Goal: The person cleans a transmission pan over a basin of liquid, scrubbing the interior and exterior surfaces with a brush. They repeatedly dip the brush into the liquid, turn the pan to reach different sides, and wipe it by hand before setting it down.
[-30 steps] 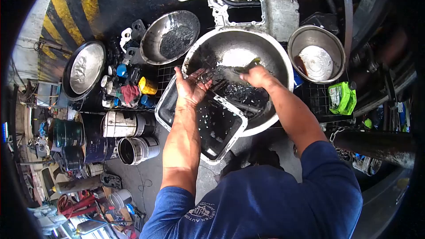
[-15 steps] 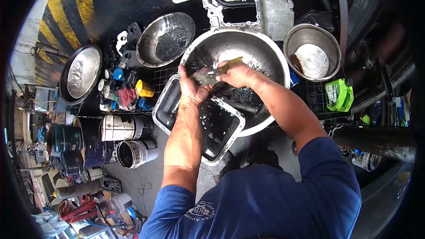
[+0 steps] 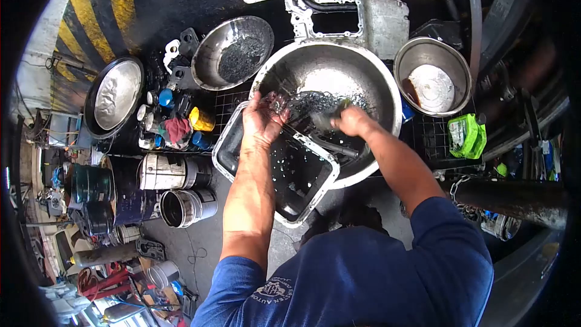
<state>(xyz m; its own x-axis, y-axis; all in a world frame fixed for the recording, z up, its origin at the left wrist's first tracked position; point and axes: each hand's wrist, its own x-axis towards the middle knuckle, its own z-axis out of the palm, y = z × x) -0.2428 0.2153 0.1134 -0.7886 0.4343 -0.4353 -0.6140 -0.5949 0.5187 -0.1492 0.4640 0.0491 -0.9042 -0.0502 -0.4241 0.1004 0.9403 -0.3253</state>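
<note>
A large round metal basin [image 3: 392,85] holds dark liquid. Over its left side is my left hand [image 3: 264,120], palm up with fingers partly curled around a small wet part whose shape is unclear. My right hand [image 3: 356,122] is inside the basin at the right, closed on the handle of a brush [image 3: 327,122] whose bristles are motion-blurred near the liquid. Below and between my hands, a pan-shaped metal frame [image 3: 330,183] leans over the basin's lower left rim. A dark tube [image 3: 336,146] lies across the basin close to the frame's corner.
A metal bowl with dark grit [image 3: 212,79] stands at upper left, a smaller pot [image 3: 402,72] at right. Behind the basin lies a cast metal cover [image 3: 296,18]. A green container [image 3: 466,136], a yellow can [image 3: 201,120] and white buckets [image 3: 206,204] are around.
My right hand has moved right and down with the brush, away from my left hand. My left hand stays near the basin's left side. The whole view has shifted slightly.
</note>
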